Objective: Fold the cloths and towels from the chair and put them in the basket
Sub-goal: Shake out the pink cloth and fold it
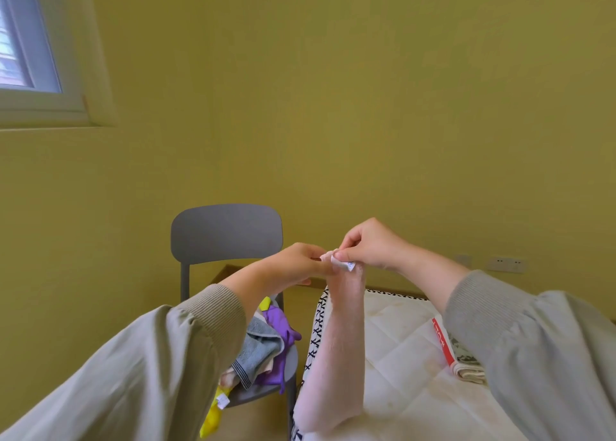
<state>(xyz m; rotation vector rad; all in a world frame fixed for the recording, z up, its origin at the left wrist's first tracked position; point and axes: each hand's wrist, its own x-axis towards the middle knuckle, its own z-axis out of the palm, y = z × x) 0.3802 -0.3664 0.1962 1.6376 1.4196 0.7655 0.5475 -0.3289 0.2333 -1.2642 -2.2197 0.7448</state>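
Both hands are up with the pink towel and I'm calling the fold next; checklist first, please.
1. Right hand grip on pink towel corner: ok, pinched.
2. Left hand grip there: cannot tell, fingertips hidden.
3. Pink towel spread flat: not ok, hangs bunched.
4. Mattress space beside it: ok.
5. Basket located: cannot tell, out of view.

Nothing legible: white marks on red label (442,342); blue print on tag (350,266) of pink towel (336,357).
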